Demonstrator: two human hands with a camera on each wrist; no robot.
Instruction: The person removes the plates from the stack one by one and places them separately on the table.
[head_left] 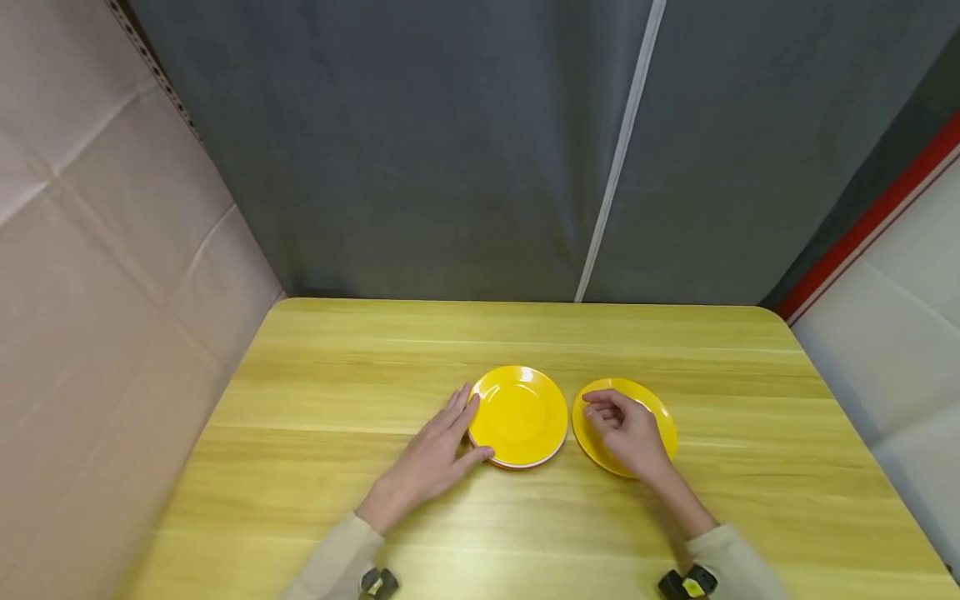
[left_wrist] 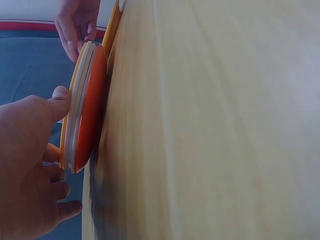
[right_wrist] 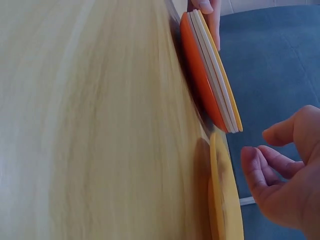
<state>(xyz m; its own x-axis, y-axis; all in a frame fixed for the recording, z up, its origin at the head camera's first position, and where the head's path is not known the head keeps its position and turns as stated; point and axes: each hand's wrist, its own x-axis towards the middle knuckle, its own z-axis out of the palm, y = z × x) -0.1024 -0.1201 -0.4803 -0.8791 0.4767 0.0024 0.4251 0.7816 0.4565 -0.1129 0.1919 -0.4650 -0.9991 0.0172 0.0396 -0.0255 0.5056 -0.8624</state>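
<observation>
"Since the plate stack [head_left: 517,421] is taken as the landmark, how does it look?"

"A glossy yellow top is seen, pale edges are layered beneath it, and the bottom is coloured orange. Just right of the stack, a single yellow plate [head_left: 592,443] is laid on the wooden table [head_left: 337,375]."

"And how are the hands posed?"

"The left hand [head_left: 435,454] is spread at the stack's left side, the rim being touched but not clenched. The right hand [head_left: 628,429] is held right of the stack, fingers loosely bent, with nothing grasped."

"Where are the plates, then?"

"The stack is met by the left fingers and thumb; the single plate is overhung by the right hand, untouched."
</observation>
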